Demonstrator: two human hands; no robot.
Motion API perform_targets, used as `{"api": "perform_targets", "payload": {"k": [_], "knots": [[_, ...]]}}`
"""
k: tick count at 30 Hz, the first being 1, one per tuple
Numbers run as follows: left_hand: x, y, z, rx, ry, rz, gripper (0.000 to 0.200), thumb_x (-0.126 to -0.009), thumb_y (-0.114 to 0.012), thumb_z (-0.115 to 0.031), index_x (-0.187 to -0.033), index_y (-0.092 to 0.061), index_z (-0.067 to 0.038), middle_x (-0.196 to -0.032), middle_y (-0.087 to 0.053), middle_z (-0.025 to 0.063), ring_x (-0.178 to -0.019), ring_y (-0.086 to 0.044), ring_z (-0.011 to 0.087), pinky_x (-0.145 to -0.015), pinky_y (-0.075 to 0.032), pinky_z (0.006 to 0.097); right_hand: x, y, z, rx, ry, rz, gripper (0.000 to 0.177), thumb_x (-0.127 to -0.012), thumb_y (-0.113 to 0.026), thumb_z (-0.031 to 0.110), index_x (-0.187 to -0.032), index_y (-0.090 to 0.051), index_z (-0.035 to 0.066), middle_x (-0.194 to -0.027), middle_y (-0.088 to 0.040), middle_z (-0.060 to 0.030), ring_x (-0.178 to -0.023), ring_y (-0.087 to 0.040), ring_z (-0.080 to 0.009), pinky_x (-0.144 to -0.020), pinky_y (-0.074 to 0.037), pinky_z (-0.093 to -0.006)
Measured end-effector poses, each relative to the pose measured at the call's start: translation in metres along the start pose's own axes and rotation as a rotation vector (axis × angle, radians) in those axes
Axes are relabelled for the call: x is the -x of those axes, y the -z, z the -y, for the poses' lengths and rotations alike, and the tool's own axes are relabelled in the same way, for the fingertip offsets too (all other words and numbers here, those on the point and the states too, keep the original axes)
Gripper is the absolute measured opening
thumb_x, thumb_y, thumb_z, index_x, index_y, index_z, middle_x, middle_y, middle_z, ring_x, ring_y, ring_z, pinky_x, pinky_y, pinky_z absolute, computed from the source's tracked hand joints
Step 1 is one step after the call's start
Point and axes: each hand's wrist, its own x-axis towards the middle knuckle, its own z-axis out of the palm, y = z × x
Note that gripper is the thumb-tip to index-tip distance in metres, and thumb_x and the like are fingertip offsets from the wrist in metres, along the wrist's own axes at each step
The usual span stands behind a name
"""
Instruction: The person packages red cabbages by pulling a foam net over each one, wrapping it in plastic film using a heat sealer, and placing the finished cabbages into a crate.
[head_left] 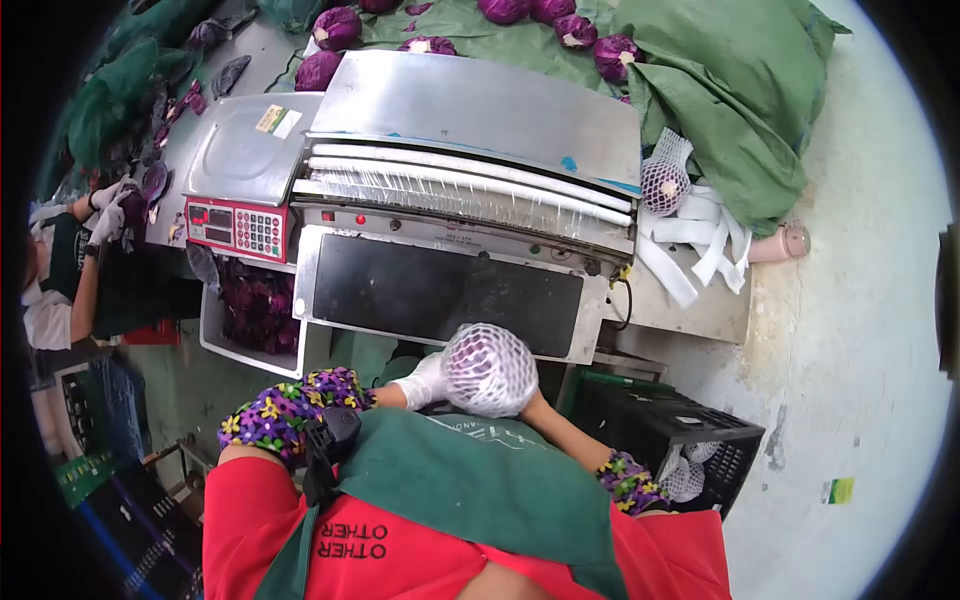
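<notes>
A red cabbage in a white foam net (489, 370) is held close to the green apron, below the black plate of the wrapping machine. My left hand (425, 382), in a white glove, is closed against the cabbage's left side. On its right side is my right hand (533, 405), mostly hidden behind the netted cabbage, its fingers out of sight. Another netted cabbage (665, 187) lies right of the machine, beside a pile of white foam nets (705, 235).
The wrapping machine (480, 110) spans the middle, with a scale (245, 150) to its left. A bin of purple leaves (262, 310) stands below the scale. Black crates (690, 420) at lower right hold netted cabbages. At far left, a co-worker's gloved hands (108, 215) handle a cabbage.
</notes>
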Motion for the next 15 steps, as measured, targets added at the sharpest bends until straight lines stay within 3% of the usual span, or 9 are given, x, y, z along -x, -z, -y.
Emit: {"api": "perform_targets", "payload": {"k": [1,3,5,7,9,10,11,13,15], "knots": [[0.005,0.053,-0.054,0.019,0.128,0.066,0.027,-0.085,-0.055,-0.029,-0.106,-0.063,-0.013,-0.107,-0.064,0.0133,-0.100,-0.060,0.0303,-0.085,-0.048,0.0341,0.008,0.003,0.022,0.259,0.084,0.014,0.048,-0.083,-0.062,0.021,-0.126,-0.049,0.004,-0.131,-0.049,-0.0152,-0.121,-0.047,-0.0231,-0.103,-0.035,-0.0326],[0.003,0.033,-0.030,-0.136,-0.226,-0.115,0.023,-0.087,-0.055,-0.022,-0.107,-0.063,-0.013,-0.108,-0.065,0.0092,-0.097,-0.062,0.0247,-0.082,-0.048,0.0324,0.009,0.010,-0.001,0.769,0.479,-0.080,0.044,-0.080,-0.065,0.030,-0.115,-0.054,0.004,-0.112,-0.060,-0.0168,-0.108,-0.057,-0.0299,-0.094,-0.043,-0.0372],[0.005,0.066,-0.071,1.187,-0.020,0.140,0.014,-0.089,-0.055,-0.014,-0.100,-0.060,-0.009,-0.098,-0.063,0.0026,-0.087,-0.059,0.0146,-0.076,-0.047,0.0285,0.022,-0.015,0.154,0.697,0.009,-0.157,0.030,-0.080,-0.064,0.029,-0.090,-0.054,0.003,-0.082,-0.065,-0.0121,-0.077,-0.064,-0.0327,-0.069,-0.051,-0.0398],[0.012,0.108,-0.130,1.301,0.007,0.068,0.008,-0.088,-0.057,-0.009,-0.086,-0.050,-0.005,-0.081,-0.049,-0.0033,-0.079,-0.048,0.0058,-0.072,-0.044,0.0243,0.022,-0.023,0.199,0.800,0.455,-0.498,0.025,-0.081,-0.063,0.025,-0.076,-0.047,0.006,-0.063,-0.058,-0.0080,-0.054,-0.059,-0.0316,-0.047,-0.046,-0.0389],[0.016,0.126,-0.127,0.915,0.038,0.000,0.007,-0.089,-0.057,-0.010,-0.090,-0.052,-0.004,-0.086,-0.053,-0.0003,-0.082,-0.049,0.0068,-0.075,-0.044,0.0252,0.022,-0.027,0.215,1.073,0.544,-0.684,0.018,-0.082,-0.061,0.019,-0.075,-0.048,0.008,-0.063,-0.057,-0.0075,-0.051,-0.059,-0.0246,-0.042,-0.044,-0.0351],[0.020,0.136,-0.116,1.114,0.159,0.119,0.011,-0.089,-0.057,-0.011,-0.097,-0.056,-0.003,-0.091,-0.058,0.0045,-0.085,-0.054,0.0101,-0.078,-0.046,0.0272,0.024,-0.035,0.219,1.113,0.545,-0.705,0.018,-0.082,-0.061,0.018,-0.075,-0.048,0.008,-0.062,-0.057,-0.0067,-0.051,-0.059,-0.0235,-0.042,-0.044,-0.0345],[0.026,0.164,-0.110,0.436,-0.525,0.135,0.030,-0.095,-0.052,-0.027,-0.103,-0.058,0.001,-0.094,-0.062,0.0095,-0.086,-0.060,0.0160,-0.081,-0.048,0.0306,0.027,-0.045,0.221,1.156,0.546,-0.720,0.018,-0.081,-0.062,0.018,-0.074,-0.048,0.009,-0.062,-0.057,-0.0059,-0.050,-0.059,-0.0224,-0.041,-0.044,-0.0338],[0.052,0.195,-0.125,1.709,0.486,0.389,0.051,-0.096,-0.042,-0.043,-0.103,-0.059,0.004,-0.095,-0.063,0.0118,-0.088,-0.062,0.0199,-0.084,-0.049,0.0325,0.025,-0.068,0.215,1.155,0.651,-0.760,0.017,-0.079,-0.064,0.015,-0.074,-0.049,0.009,-0.061,-0.055,-0.0043,-0.049,-0.058,-0.0206,-0.042,-0.044,-0.0320],[0.074,0.187,-0.105,1.660,0.266,0.322,0.065,-0.095,-0.032,-0.054,-0.100,-0.058,0.005,-0.097,-0.064,0.0130,-0.088,-0.063,0.0191,-0.085,-0.050,0.0326,0.016,-0.088,0.209,1.046,0.727,-0.860,0.014,-0.077,-0.066,0.013,-0.075,-0.052,0.008,-0.060,-0.053,-0.0038,-0.049,-0.056,-0.0204,-0.042,-0.043,-0.0305]]}}
